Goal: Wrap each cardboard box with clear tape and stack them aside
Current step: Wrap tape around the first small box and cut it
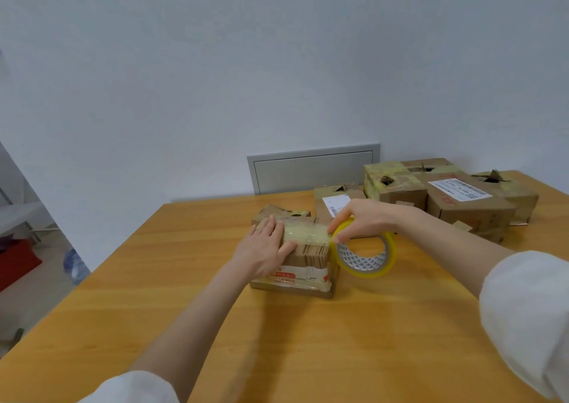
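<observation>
The head camera looked down on a smooth wooden surface, yellow-brown with fine lines in it. Behind it stood a plain pale wall with a flat grey panel set low in it. Off the left edge lay the floor, with a red thing on it.

A small cardboard box sat in the middle of the surface. It was brown and square, with a shiny strip of tape across its top. The left hand lay flat on top of the box, fingers straight, pressing down. The right hand pinched a round tape roll, see-through yellow, touching the box's right side.

More boxes, rough and torn, sat close together at the back right corner. The near part of the surface was wide and bare.
</observation>
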`<state>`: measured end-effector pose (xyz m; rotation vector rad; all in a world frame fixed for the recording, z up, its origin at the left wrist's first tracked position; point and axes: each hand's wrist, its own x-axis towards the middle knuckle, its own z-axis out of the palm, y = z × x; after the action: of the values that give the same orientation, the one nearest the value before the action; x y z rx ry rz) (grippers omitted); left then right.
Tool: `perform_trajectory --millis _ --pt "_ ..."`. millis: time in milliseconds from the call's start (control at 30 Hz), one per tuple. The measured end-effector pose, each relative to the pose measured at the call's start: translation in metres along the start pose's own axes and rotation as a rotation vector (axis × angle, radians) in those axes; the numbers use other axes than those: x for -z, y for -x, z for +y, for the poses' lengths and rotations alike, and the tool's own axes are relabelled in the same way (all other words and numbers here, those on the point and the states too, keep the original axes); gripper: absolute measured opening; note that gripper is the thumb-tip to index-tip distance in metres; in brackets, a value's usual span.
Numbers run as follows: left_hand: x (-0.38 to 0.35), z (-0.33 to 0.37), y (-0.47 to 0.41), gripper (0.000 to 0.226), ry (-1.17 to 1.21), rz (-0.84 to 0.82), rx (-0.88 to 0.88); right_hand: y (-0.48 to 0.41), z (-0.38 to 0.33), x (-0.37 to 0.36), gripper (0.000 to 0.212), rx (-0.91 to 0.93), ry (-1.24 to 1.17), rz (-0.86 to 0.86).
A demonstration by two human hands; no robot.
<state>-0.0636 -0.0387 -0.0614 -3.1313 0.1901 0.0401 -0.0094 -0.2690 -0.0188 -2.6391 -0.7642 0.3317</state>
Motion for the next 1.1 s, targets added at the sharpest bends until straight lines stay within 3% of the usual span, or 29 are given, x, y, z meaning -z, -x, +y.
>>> perform_trajectory --millis 300,433,533,600,700,900,1100 --pt "0.005 0.038 -0.003 0.074 0.030 -0.032 -0.095 -0.003 0.006 -0.004 0.035 -0.008 -0.020 0.017" --pt "-0.006 0.068 -0.008 0.075 -0.020 0.062 -0.158 -0.002 0.019 -0.011 0.050 0.003 -0.008 0.016" --pt "-0.009 0.068 -0.013 0.079 -0.079 0.046 -0.145 0.013 0.032 -0.010 0.055 -0.004 -0.279 0.083" --pt "-0.008 0.068 -0.014 0.079 -0.065 0.041 -0.135 0.025 0.039 -0.010 0.048 0.005 -0.492 0.126" --pt "-0.008 0.072 -0.013 0.077 -0.067 0.036 -0.138 0.032 0.043 -0.014 0.032 0.035 -0.572 0.180" --pt "-0.003 0.059 -0.009 0.078 -0.092 -0.001 -0.114 0.035 0.051 -0.009 0.035 -0.008 -0.159 0.068" --pt "0.010 0.061 -0.009 0.085 -0.070 -0.073 -0.104 0.041 0.057 -0.017 0.034 -0.022 -0.183 0.092"
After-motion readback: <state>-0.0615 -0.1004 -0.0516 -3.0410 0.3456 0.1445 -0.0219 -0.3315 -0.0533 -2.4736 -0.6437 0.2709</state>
